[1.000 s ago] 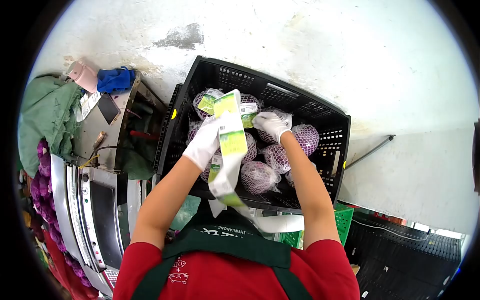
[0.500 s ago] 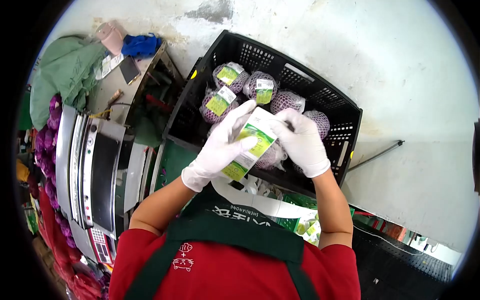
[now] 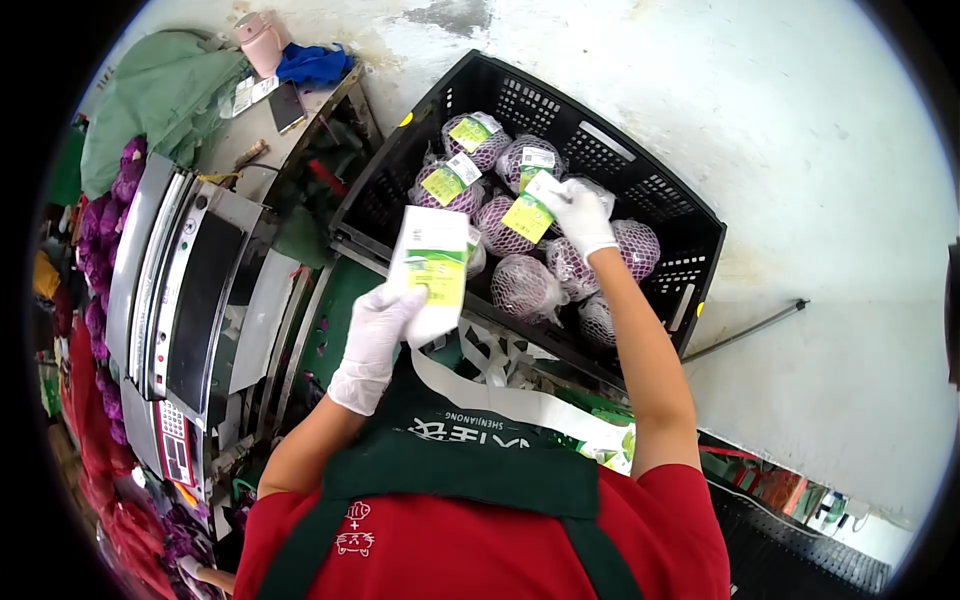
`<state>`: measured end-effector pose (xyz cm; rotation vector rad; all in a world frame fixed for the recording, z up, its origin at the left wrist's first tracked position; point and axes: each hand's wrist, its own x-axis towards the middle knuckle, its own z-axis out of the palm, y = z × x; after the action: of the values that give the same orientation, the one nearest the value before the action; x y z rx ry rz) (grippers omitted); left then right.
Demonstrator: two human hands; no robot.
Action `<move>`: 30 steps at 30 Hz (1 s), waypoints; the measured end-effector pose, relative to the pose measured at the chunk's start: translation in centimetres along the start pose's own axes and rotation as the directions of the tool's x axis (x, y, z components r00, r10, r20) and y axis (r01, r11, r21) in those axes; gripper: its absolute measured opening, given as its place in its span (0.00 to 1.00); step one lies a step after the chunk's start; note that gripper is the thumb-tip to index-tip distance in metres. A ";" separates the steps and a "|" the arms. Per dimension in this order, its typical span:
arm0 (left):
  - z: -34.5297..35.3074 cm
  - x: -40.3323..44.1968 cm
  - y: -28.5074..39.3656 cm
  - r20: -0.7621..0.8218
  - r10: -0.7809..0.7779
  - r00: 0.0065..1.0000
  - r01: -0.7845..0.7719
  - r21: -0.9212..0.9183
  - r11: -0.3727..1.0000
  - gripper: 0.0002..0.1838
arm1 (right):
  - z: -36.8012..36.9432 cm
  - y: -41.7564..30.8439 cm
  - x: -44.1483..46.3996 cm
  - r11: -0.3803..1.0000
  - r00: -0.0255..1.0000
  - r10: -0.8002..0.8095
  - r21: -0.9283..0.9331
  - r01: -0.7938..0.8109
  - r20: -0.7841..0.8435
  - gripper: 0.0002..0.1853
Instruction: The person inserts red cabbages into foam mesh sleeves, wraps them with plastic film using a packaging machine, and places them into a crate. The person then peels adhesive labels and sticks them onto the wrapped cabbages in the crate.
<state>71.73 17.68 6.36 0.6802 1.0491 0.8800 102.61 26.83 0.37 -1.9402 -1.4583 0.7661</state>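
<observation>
Gloved in white, my left hand [image 3: 378, 335] grips a strip of green-and-white labels [image 3: 437, 262] in front of the crate's near wall. My right hand [image 3: 583, 212], also gloved, pinches the edge of a single green-and-white label [image 3: 533, 207] inside the black crate [image 3: 650, 165]. That label lies over or just above a netted round purple vegetable [image 3: 500, 225]; whether it touches is unclear. Similar netted vegetables lie around it, and one at the back left [image 3: 478, 140] bears a label. A bare netted one [image 3: 524, 285] sits nearest me.
At left stands a wrapping machine [image 3: 203, 290] with a red keypad [image 3: 175, 440]. Behind it, a table holds a pink bottle [image 3: 259, 45], a blue cloth [image 3: 315, 64] and a phone [image 3: 287, 107]. Another person's gloved hand [image 3: 190, 568] shows at lower left.
My hands have separated. The left has drawn back left with the label strip, while the right has moved up over the crate with one label, uncovering more vegetables.
</observation>
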 end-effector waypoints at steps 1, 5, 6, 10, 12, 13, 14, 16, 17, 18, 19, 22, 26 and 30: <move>-0.6 -0.2 0.0 -0.045 0.022 0.999 -0.023 -0.019 1.000 0.12 | 1.8 1.4 0.9 0.996 0.999 -0.025 -0.082 0.029 0.048 0.18; -1.9 -1.1 0.0 -0.183 0.104 0.978 -0.123 -0.096 0.988 0.11 | 5.8 1.7 1.7 0.927 0.997 -0.023 -0.372 0.051 0.080 0.26; -2.2 -1.1 0.0 -0.202 0.117 0.972 -0.146 -0.136 0.980 0.11 | 6.1 2.3 1.8 0.885 0.993 -0.052 -0.456 0.097 0.109 0.28; -3.2 -0.7 0.4 -0.255 0.175 0.951 -0.190 -0.038 0.981 0.11 | 4.7 -2.8 -0.2 0.760 0.974 -0.219 -0.636 0.136 -0.052 0.28; -3.0 0.1 0.3 -0.273 0.242 0.931 -0.257 -0.017 0.966 0.12 | 3.3 -8.6 -2.4 0.987 0.996 -0.040 -0.150 0.052 0.082 0.20; -2.7 0.3 0.4 -0.283 0.264 0.922 -0.279 -0.012 0.960 0.12 | 3.3 -11.1 -4.4 0.979 0.988 -0.120 0.179 0.101 0.097 0.17; -2.9 0.3 0.7 -0.256 0.215 0.942 -0.211 0.042 0.977 0.12 | 2.9 -14.8 -6.7 0.965 0.978 -0.109 0.255 0.062 0.178 0.17; -2.7 1.3 -0.5 -0.241 0.306 0.921 -0.301 0.058 0.952 0.11 | 4.8 -17.0 -10.3 0.906 0.920 -0.366 0.279 0.318 0.141 0.24; -3.0 1.6 -1.3 -0.218 0.345 0.913 -0.317 0.154 0.936 0.11 | 4.9 -19.1 -11.7 0.911 0.900 -0.405 0.151 0.383 0.161 0.31; -1.9 1.3 -0.6 -0.180 0.487 0.855 -0.448 0.220 0.867 0.11 | 5.9 -19.5 -12.6 0.917 0.898 -0.400 0.090 0.389 0.184 0.31; -0.9 0.5 0.2 -0.138 0.611 0.780 -0.517 0.407 0.753 0.11 | 6.9 -20.0 -13.4 0.913 0.906 -0.405 0.014 0.407 0.123 0.34; -0.3 -1.5 2.0 0.206 0.630 0.749 -0.595 0.628 0.501 0.14 | 8.3 -20.2 -13.7 0.929 0.931 -0.362 -0.059 0.364 0.052 0.32; -3.8 -2.5 3.7 0.521 0.690 0.502 -0.853 0.430 0.296 0.15 | 6.2 -18.9 -12.6 0.760 0.994 -0.100 0.647 0.057 0.031 0.22; -5.4 -1.1 10.7 0.403 0.579 0.709 -0.696 0.269 0.666 0.19 | 1.6 -18.7 -13.7 0.642 0.799 -0.219 0.700 -0.314 0.560 0.16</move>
<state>63.46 22.39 13.68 1.5632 0.7158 1.1362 86.49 17.98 14.53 -1.0721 -1.0643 1.8261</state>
